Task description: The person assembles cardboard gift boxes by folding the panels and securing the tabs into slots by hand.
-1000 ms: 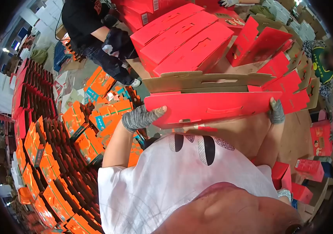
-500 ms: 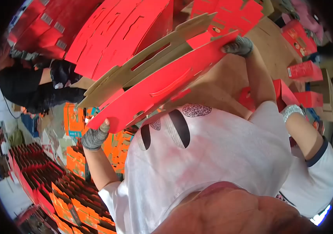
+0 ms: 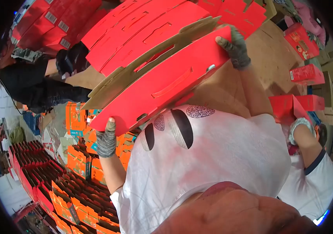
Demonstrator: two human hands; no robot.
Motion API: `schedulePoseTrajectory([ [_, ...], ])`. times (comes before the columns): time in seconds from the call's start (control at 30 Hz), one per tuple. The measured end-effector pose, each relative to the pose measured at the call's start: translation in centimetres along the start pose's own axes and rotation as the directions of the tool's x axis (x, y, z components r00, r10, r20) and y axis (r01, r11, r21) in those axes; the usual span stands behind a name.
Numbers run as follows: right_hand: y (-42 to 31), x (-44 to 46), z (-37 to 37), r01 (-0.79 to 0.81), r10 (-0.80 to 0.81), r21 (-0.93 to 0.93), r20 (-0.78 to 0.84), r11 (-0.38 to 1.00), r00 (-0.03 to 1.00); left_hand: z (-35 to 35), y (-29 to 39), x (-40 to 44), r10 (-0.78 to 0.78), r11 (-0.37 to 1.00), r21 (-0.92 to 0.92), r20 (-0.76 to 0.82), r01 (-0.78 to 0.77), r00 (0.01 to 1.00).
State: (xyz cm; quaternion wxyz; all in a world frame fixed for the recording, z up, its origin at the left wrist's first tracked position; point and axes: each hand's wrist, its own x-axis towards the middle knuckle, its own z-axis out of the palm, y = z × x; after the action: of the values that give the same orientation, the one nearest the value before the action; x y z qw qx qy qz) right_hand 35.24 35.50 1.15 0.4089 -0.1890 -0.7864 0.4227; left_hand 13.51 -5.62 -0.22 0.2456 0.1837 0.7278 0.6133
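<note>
A red cardboard carton (image 3: 162, 85) with a brown inside spans the space in front of my chest, tilted up to the right. A curved handle slit marks its near panel, and brown flaps stand along its far side. My left hand (image 3: 107, 140), in a grey fingertip-less glove, grips its lower left corner with the thumb on the red face. At the upper right end, my gloved right hand (image 3: 234, 48) is closed on the carton, thumb on the near face. The fingers behind the cardboard are hidden. Just beyond stand several red cartons (image 3: 135, 35) with handle slits.
A brown tabletop (image 3: 268, 50) lies under the cartons. Smaller red boxes (image 3: 307, 74) sit at right, near a co-worker's sleeve (image 3: 310, 187). Another person in black (image 3: 30, 85) is at left. Rows of orange cartons (image 3: 76, 195) fill the lower left.
The carton has turned so more of its near red face shows. My left hand has shifted slightly right, and my right thumb now shows on the near face.
</note>
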Motion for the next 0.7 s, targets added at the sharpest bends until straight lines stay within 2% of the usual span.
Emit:
schedulePoseTrajectory([
  [0.03,-0.6,-0.1,0.2,0.001,-0.001,0.008,0.015,1.000,1.000,0.2,-0.1,0.1,0.085,0.996,0.014,-0.002,-0.085,0.996],
  [0.07,-1.8,0.1,0.4,0.203,-0.206,-0.107,-0.024,0.973,0.978,0.4,-0.2,0.1,0.167,0.986,0.030,-0.004,-0.167,0.986],
  [0.1,-2.7,0.5,0.5,0.388,-0.407,-0.222,-0.041,0.894,0.913,1.0,0.1,0.1,0.163,0.983,-0.071,-0.058,-0.167,0.985],
  [0.13,-2.9,1.1,0.2,0.390,-0.404,-0.207,-0.029,0.897,0.914,2.1,0.9,0.0,0.153,0.985,-0.069,-0.075,-0.158,0.985],
  [0.17,-2.9,1.7,-0.3,0.567,-0.556,-0.402,0.156,0.719,0.816,3.5,2.3,-0.1,0.323,0.946,0.020,-0.158,-0.324,0.933],
  [0.2,-3.0,2.3,-0.5,0.711,-0.637,-0.529,0.359,0.463,0.682,4.0,3.6,-0.2,0.489,0.872,0.127,-0.217,-0.472,0.845],
  [0.23,-3.7,3.0,-0.2,0.707,-0.596,-0.544,0.406,0.452,0.693,3.6,4.9,-0.2,0.679,0.646,0.516,-0.053,-0.562,0.732],
  [0.27,-3.9,3.2,0.6,0.706,-0.601,-0.538,0.397,0.461,0.694,3.1,5.9,-0.1,0.761,0.264,0.779,0.194,-0.569,0.619],
  [0.3,-4.1,3.2,1.6,0.700,-0.519,-0.522,0.472,0.487,0.713,3.1,6.0,-0.1,0.664,0.002,0.852,0.390,-0.524,0.638],
  [0.33,-4.4,3.3,2.6,0.696,-0.433,-0.507,0.548,0.508,0.716,3.8,6.1,0.0,0.633,-0.122,0.843,0.473,-0.524,0.614],
  [0.4,-5.1,3.1,4.4,0.727,-0.430,-0.442,0.600,0.524,0.675,4.5,6.4,0.5,0.525,-0.004,0.848,0.453,-0.529,0.721],
  [0.43,-4.8,3.0,5.1,0.730,-0.441,-0.452,0.591,0.512,0.676,4.8,6.6,0.8,0.525,-0.002,0.852,0.446,-0.523,0.725],
  [0.5,-5.6,3.1,5.9,0.731,-0.452,-0.464,0.580,0.501,0.678,5.2,7.1,1.2,0.396,0.020,0.866,0.452,-0.499,0.799],
  [0.53,-6.9,3.6,5.8,0.658,-0.201,-0.521,0.680,0.543,0.705,5.3,7.3,1.5,0.396,0.022,0.867,0.450,-0.498,0.801],
  [0.57,-7.7,3.7,5.8,0.581,0.066,-0.591,0.731,0.560,0.679,5.3,7.4,1.7,0.377,-0.007,0.857,0.479,-0.515,0.793],
  [0.6,-7.6,3.8,6.0,0.581,0.069,-0.593,0.731,0.558,0.679,5.4,7.6,1.8,0.358,-0.037,0.845,0.509,-0.533,0.783],
  [0.67,-7.0,4.8,6.0,0.568,0.183,-0.525,0.815,0.633,0.549,6.2,8.1,1.9,0.321,-0.034,0.848,0.510,-0.528,0.798],
  [0.7,-6.8,4.8,6.1,0.571,0.185,-0.528,0.815,0.628,0.550,6.3,8.4,2.0,0.262,-0.019,0.846,0.519,-0.533,0.814],
])
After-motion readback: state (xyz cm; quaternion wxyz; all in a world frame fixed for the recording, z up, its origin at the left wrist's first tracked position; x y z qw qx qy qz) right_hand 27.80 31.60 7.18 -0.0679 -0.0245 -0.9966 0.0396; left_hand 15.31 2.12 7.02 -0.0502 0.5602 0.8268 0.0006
